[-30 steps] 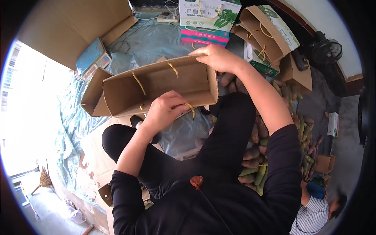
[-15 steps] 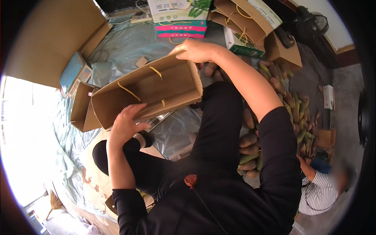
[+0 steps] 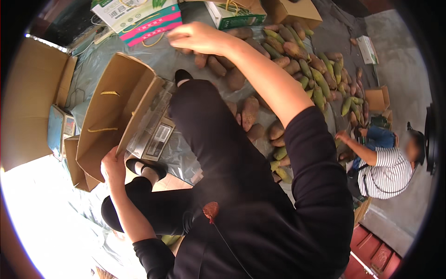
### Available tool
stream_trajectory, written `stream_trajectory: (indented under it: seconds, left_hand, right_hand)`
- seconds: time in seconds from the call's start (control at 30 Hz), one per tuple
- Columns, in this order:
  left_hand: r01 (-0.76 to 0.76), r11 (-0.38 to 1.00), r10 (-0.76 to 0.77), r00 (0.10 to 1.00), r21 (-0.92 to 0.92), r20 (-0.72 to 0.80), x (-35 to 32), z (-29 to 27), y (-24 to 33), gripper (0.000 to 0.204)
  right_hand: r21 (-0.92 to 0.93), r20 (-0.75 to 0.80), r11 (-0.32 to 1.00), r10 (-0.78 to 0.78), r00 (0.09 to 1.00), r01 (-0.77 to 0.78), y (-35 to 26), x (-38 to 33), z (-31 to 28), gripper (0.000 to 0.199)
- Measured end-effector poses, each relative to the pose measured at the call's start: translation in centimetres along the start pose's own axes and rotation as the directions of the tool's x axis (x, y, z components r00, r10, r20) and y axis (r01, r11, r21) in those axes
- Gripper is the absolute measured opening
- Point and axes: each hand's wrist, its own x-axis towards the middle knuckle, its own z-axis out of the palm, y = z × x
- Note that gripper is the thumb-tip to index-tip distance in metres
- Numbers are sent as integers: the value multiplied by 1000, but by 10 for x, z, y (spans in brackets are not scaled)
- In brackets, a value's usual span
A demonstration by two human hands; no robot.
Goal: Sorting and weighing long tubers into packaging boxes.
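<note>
Right hand left the bag, now over sweet potatoes.

Brown paper bag (yellow handles) lies tilted, open.

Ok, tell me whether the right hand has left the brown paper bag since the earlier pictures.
Yes. The right hand has left the brown paper bag, reaching away over the sweet potatoes, by the pink-striped box.

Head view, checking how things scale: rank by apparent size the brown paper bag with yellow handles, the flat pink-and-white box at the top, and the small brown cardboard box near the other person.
1. Brown paper bag with yellow handles, nearest the camera, so partly inflated.
2. Flat pink-and-white box.
3. Small brown cardboard box.
</note>
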Motion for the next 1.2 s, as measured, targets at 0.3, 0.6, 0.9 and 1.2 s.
stream_trajectory:
  seconds: [0.3,0.6,0.9,1.2]
  left_hand:
    - [56,998,-56,998,8,36,10,19,9,19]
    - [-26,998,24,999,-54,-33,16,33,6,23]
    - [-100,995,98,992,-26,-78,15,36,6,20]
    - [-32,996,27,998,-88,-50,13,38,16,21]
  right_hand:
    - [257,-309,810,585,749,-527,188,-204,13,24]
    - [-167,-7,587,802,597,-792,334,-410,182,18]
    - [-498,-72,491,798,598,-715,329,-437,156,19]
    - [856,-455,189,717,-528,-481,348,-485,107,25]
